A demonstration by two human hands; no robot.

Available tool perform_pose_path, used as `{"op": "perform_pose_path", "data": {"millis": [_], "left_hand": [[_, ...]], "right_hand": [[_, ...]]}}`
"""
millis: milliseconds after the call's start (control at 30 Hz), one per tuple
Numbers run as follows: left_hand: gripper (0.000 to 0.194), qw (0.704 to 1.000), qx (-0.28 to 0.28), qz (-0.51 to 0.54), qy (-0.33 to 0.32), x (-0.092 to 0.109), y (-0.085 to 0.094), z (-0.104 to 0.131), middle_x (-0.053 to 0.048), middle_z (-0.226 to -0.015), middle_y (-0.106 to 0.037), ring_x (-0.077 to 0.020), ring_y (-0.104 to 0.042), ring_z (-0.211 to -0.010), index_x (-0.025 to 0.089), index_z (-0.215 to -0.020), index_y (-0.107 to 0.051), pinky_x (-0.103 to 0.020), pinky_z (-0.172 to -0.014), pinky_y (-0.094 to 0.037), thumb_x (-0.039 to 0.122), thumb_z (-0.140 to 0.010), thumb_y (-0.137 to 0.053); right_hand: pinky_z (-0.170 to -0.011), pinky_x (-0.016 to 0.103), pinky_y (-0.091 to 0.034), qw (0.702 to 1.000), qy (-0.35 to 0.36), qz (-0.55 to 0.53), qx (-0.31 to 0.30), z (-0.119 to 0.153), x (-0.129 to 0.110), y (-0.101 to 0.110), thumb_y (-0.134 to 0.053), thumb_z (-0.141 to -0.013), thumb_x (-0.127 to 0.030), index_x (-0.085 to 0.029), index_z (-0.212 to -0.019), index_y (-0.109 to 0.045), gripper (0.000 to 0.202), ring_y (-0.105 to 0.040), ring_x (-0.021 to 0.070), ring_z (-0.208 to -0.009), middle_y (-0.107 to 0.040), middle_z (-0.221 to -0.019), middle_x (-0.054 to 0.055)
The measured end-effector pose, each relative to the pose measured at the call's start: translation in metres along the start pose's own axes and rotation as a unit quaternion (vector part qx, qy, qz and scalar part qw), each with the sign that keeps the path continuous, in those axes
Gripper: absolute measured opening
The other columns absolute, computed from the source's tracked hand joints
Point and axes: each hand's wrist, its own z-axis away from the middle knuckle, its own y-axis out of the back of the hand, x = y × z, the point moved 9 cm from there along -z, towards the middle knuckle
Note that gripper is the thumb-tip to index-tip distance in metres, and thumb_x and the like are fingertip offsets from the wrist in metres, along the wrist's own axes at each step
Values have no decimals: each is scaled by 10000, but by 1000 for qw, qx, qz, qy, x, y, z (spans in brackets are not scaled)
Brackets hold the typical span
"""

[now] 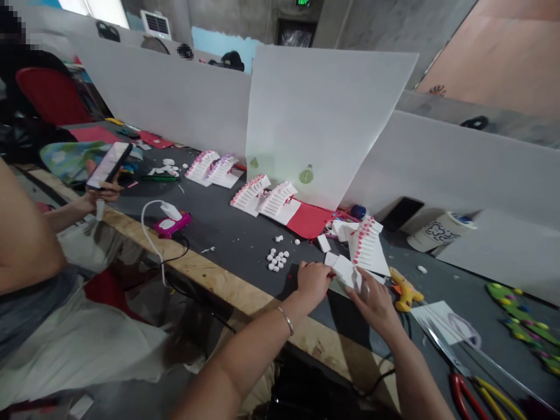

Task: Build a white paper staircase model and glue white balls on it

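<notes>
My left hand (314, 284), with a bracelet at its wrist, has its fingers closed at the left end of a small white piece (343, 268), folded paper or foam. My right hand (375, 303) grips the right end of that piece between thumb and fingers. Just beyond lies a white card strip model (366, 242) with rows of red dots. A small white block (324, 243) lies close to my left hand. Several white balls (277, 260) sit in a cluster to the left. A yellow glue gun (403, 290) rests beside my right hand.
Red-handled scissors (459, 388) and yellow-handled pliers (494, 396) lie at front right. A paper cup (437, 230) and a dark phone (403, 213) stand behind. Finished-looking card models (265, 195) line the back. At left, a co-worker's hand holds a phone (109, 166) near a pink power strip (172, 224).
</notes>
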Motion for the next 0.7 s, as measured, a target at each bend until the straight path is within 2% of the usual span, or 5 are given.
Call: {"op": "perform_pose_path", "data": {"millis": [300,567,700], "left_hand": [[160,1000,1,16,-5,-3,-7,-2,-37,-1001,-729,-207,-630,-995,234,-947,-702,-362,-864,-389,253,-898,-551],[192,1000,-5,13,-10,2,-8,-2,-33,-1016,-740,-215,-612,-987,237,-939,-708,-383,-851,-378,269,-921,-520],[189,1000,-4,7,-15,3,-9,-2,-27,-1022,-740,-212,-598,-983,254,-952,-711,-383,-854,-368,272,-917,-526]], "right_hand": [[-867,499,-476,1000,7,5,-10,-1,0,0,-444,-887,-547,-167,-1250,-524,531,-630,336,-1011,-660,-1135,179],[-885,512,-468,1000,24,-1,9,0,-4,2,-391,-899,-627,-169,-1243,-516,587,-627,339,-1036,-660,-1128,179],[-890,506,-466,1000,26,3,8,0,-4,0,-397,-902,-618,-184,-1245,-509,565,-623,332,-1044,-659,-1139,171]]}}
